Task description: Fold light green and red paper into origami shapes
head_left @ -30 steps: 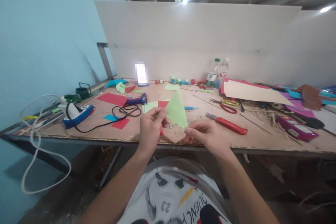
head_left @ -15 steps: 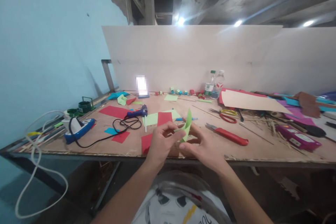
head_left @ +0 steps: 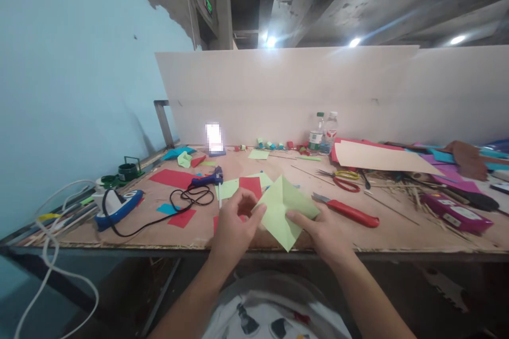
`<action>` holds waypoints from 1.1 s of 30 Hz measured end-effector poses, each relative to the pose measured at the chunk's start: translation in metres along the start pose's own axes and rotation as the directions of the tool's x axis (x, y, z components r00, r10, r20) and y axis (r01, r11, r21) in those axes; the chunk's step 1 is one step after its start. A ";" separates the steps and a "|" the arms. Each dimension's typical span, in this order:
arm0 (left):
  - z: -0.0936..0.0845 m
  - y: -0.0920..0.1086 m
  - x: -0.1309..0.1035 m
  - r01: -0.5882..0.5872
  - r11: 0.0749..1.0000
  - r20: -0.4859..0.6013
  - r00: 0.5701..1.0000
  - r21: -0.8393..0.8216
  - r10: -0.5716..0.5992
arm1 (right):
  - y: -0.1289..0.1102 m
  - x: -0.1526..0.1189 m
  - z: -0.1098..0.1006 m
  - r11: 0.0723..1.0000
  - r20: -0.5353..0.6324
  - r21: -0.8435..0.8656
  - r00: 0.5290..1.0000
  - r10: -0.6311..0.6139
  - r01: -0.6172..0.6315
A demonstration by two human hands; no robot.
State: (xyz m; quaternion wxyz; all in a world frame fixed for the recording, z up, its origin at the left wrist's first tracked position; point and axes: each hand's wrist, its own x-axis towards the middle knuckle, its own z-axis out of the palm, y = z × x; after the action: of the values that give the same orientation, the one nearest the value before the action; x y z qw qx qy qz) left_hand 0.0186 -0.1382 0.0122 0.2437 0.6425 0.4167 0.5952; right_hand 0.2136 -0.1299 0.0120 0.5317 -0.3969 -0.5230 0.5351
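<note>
A light green square of paper (head_left: 283,206) with crease lines is held up above the front edge of the table, one corner pointing down toward me. My right hand (head_left: 324,228) grips its right side, thumb on top and the other fingers hidden underneath. At the left corner, my left hand (head_left: 236,217) pinches the paper between thumb and index finger. Partly behind it lie a red paper piece (head_left: 250,185) and a larger light green sheet (head_left: 229,188). Just right of my right hand is a red-handled knife (head_left: 352,213).
Left on the table are a blue glue gun (head_left: 207,179) with a black cord, a power strip (head_left: 119,211) and red paper (head_left: 173,178). Scissors (head_left: 344,179), a purple box (head_left: 456,213) and stacked paper sheets (head_left: 382,159) lie right. Two bottles (head_left: 316,135) stand at the back.
The green paper, folded up and seen nearly edge-on before, is now opened out flat toward me. My hands have moved apart to its left and right corners.
</note>
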 end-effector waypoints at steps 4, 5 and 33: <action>-0.008 0.004 -0.007 -0.293 0.937 0.144 0.952 0.188 0.269 | 0.004 0.003 0.000 0.998 -0.009 0.048 0.999 0.052 -0.051; -0.009 0.006 -0.009 -0.417 0.876 0.259 0.898 0.244 0.355 | 0.005 0.004 0.000 0.996 -0.007 0.062 0.998 0.064 -0.063; 0.021 0.010 -0.008 0.059 0.996 0.005 0.998 -0.071 -0.059 | -0.001 0.000 -0.001 0.991 0.118 0.135 0.992 -0.037 0.021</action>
State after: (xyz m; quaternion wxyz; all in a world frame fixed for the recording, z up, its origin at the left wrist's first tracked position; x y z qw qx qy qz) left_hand 0.0416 -0.1463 0.0129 0.2843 0.6217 0.4137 0.6013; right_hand 0.2147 -0.1301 0.0126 0.5321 -0.3198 -0.5230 0.5839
